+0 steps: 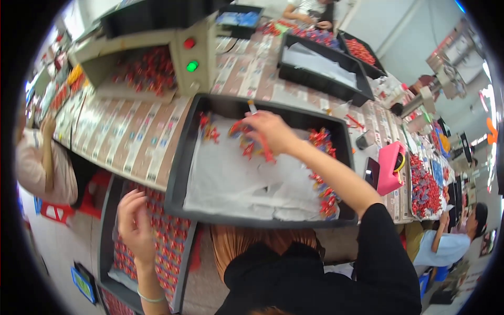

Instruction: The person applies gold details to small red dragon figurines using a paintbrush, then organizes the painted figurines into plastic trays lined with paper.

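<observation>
A black tray lined with white sheet stands before me on the table's edge. My right hand reaches into its far part, fingers curled down on small red figures with blue and yellow parts; the fingertips are partly hidden. More such figures lie at the tray's left, and a row of figures runs along its right side. Just beyond my right hand is a small yellow-and-white piece. My left hand, loosely bent with fingers apart and nothing in it, hovers over a lower tray filled with rows of red-and-blue figures.
A beige machine with red and green buttons holds a red heap at the far left. Another black tray stands at the back. On the right lie a phone and a pink case. Other people sit around.
</observation>
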Demonstrator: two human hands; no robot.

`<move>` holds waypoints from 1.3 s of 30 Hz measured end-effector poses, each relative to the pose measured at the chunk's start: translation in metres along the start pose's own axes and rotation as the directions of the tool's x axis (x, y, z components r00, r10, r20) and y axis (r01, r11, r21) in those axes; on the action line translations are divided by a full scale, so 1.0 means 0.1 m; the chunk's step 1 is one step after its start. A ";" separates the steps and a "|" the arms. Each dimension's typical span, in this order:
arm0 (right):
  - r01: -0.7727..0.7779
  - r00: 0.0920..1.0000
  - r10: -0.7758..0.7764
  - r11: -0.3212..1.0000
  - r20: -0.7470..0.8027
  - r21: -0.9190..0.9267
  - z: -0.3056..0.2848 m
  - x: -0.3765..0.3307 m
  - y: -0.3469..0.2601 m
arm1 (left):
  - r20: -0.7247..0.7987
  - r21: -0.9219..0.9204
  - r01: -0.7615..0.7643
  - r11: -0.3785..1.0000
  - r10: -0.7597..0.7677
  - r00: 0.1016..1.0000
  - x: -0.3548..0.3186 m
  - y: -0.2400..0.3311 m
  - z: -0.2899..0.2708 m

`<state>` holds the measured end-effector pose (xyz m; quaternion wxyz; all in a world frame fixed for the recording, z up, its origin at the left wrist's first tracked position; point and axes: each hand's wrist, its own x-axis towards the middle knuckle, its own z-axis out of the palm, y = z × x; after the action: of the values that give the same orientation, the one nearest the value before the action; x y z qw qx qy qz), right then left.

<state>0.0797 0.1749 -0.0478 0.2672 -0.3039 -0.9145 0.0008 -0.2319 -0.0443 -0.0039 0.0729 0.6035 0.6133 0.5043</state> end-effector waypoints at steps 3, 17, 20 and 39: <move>-0.114 0.974 0.112 0.994 0.195 -0.002 0.07 -0.05 0.04 | 0.256 -0.149 -0.101 0.984 0.137 0.957 0.52 0.46 0.64; -0.455 0.496 0.820 0.526 -0.287 0.718 -1.25 -1.39 0.02 | 0.541 -0.477 -0.666 0.573 0.789 0.291 0.63 1.32 3.81; -0.437 0.448 0.848 0.482 -0.281 0.759 -1.24 -1.53 0.09 | 0.673 -0.343 -0.727 0.595 0.695 0.252 0.48 1.36 3.97; -0.623 0.730 0.488 0.763 0.478 0.172 -1.05 -1.33 0.33 | 0.906 -0.271 -0.333 0.903 0.356 0.230 0.36 1.29 1.99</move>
<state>0.2392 0.1104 -0.0279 0.1046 -0.5120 -0.8006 0.2933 -0.0160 0.0602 0.0107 0.3083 0.8999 0.3011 0.0673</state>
